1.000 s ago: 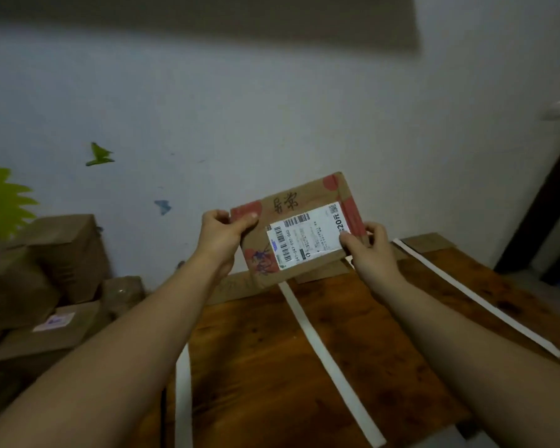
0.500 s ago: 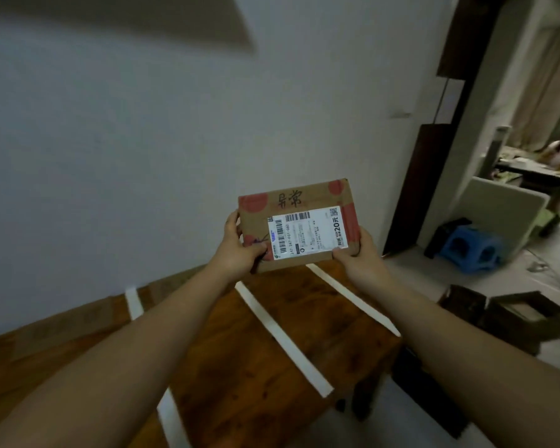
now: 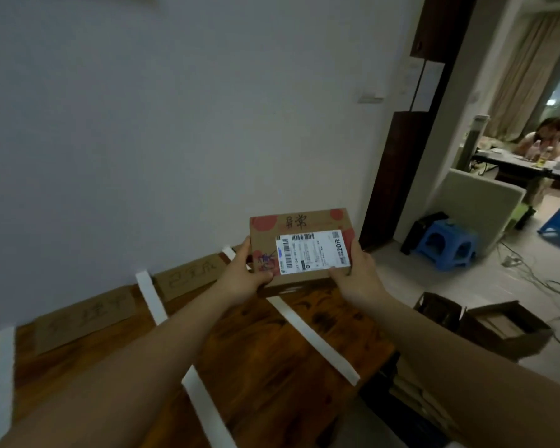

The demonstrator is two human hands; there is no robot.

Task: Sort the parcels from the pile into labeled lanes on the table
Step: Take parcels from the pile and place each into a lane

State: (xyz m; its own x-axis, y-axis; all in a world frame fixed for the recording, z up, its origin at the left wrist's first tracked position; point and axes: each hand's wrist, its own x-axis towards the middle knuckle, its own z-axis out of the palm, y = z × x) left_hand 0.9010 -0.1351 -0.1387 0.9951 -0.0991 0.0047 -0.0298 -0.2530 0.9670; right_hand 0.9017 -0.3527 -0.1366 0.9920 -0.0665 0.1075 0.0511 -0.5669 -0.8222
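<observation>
Both hands [image 3: 243, 279] [image 3: 358, 275] around the parcel [image 3: 301, 248]

A plain pale wall [image 3: 175, 124] met a dark wooden door frame [image 3: 388, 176]; beyond lay a dim room with a light floor [image 3: 417, 279], a blue plastic stool [image 3: 446, 244], beige curtains [image 3: 524, 76] and a far table [image 3: 511, 163]

The wooden bench [image 3: 265, 376] carries white tape strips [image 3: 311, 337] dividing it into lanes; two cardboard labels [image 3: 189, 279] lie along its wall edge.

parcel [image 3: 300, 244] over far-right end of table [image 3: 272, 360] | left hand [image 3: 240, 279] at its left, right hand [image 3: 358, 275] at right
</observation>
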